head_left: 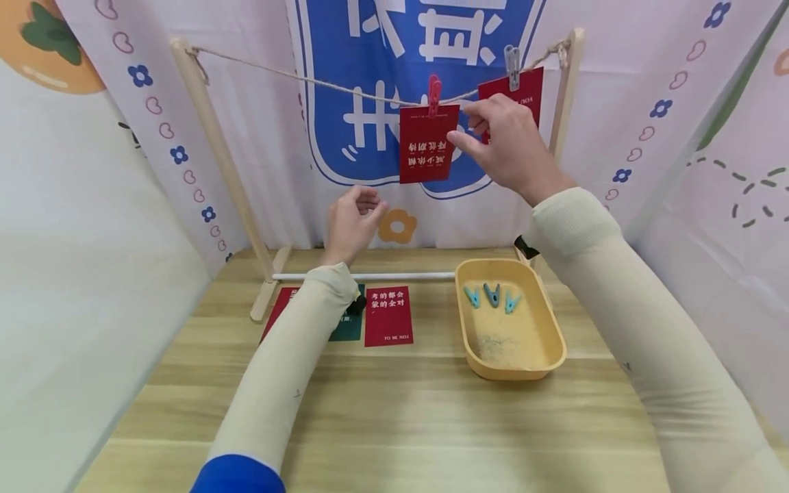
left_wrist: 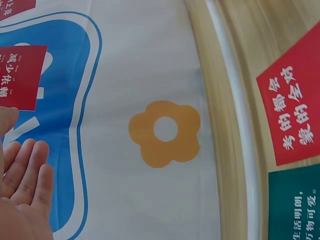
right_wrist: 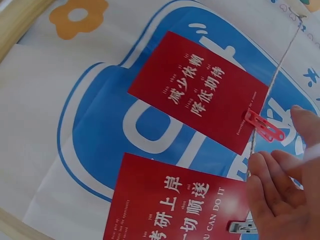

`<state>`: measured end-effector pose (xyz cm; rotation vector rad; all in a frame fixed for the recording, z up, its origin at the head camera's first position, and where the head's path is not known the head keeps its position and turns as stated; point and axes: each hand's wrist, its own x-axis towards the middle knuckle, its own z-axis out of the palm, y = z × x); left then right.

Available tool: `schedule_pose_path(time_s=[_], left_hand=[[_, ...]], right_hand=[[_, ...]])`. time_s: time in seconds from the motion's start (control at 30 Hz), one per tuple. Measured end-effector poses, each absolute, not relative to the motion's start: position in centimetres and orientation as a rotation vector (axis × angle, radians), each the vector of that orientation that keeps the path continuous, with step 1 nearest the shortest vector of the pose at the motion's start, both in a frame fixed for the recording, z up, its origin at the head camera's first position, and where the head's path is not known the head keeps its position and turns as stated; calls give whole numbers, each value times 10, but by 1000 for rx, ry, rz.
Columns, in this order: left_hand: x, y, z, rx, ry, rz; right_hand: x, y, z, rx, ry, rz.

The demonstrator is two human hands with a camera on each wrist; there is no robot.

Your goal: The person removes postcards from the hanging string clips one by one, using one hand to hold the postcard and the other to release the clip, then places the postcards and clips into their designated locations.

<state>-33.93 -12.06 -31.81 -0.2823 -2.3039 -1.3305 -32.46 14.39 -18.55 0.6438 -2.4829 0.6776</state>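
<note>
A red card [head_left: 425, 137] with white characters hangs upside down in the head view from a twine line [head_left: 277, 72], held by a pink clothespin [head_left: 434, 96]. My right hand [head_left: 511, 144] is just right of this card, thumb and fingers spread with nothing between them. In the right wrist view, its fingertips are close to the pink clothespin [right_wrist: 265, 126]. Partly behind that hand, a second red card [head_left: 530, 89] hangs from a grey clothespin [head_left: 512, 68]. My left hand [head_left: 353, 222] hovers lower left of the middle card, its fingers loosely bent and holding nothing.
Wooden posts [head_left: 224, 150] carry the twine, with a white rod [head_left: 370, 276] low between them. On the table [head_left: 394, 411] lie a red card [head_left: 388, 322], a green card [head_left: 348, 332] and another red one, partly under my left sleeve. A yellow tray [head_left: 514, 373] holds three clothespins [head_left: 492, 294].
</note>
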Motion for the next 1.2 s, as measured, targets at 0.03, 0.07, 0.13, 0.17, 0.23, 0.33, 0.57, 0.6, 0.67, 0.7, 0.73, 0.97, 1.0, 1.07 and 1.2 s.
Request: schedule_pose_path(time_s=[0.03,0.07,0.13,0.17,0.23,0.33,0.57,0.6,0.67,0.7,0.73,0.97,1.0,1.07,1.2], left_hand=[[-340,-119,-318,-275,-2303,-1335],[-341,-118,-318,-273,-2295,-1343],[-343,-115,-317,-260,-2281,-1351],[-343,-114,-316,-254,-2274,-1358],[-345,-113,-315,-245,-2268,-1367],[-346,-112,-314,-230,-2273,-1389],[-352,-110,-308,-211,-2273,-1413],[-353,-109,-307,-215,-2269,-1416],[-355,-108,-305,-218,-2273,-1418],[-355,-107,-304,-222,-2270,-1420],[-356,-106,-303,-227,-2270,-1421],[-357,-101,-299,-234,-2296,-1443],[-358,-100,-299,-231,-2309,-1447],[-359,-99,-298,-224,-2335,-1456],[-362,-96,-295,-213,-2355,-1459]], right_hand=[[-326,143,-184,634,-2500,682],[-327,142,-183,627,-2515,685],[-329,141,-180,616,-2537,689],[-330,140,-178,614,-2544,686],[-332,138,-176,609,-2550,679],[-335,136,-172,610,-2546,657],[-340,133,-159,602,-2554,612],[-340,132,-158,597,-2559,609],[-341,131,-154,588,-2567,604],[-341,130,-153,585,-2573,601],[-341,129,-152,585,-2578,601],[-342,120,-148,589,-2662,573],[-343,118,-148,586,-2673,566],[-344,116,-148,585,-2686,554],[-346,114,-145,558,-2693,536]])
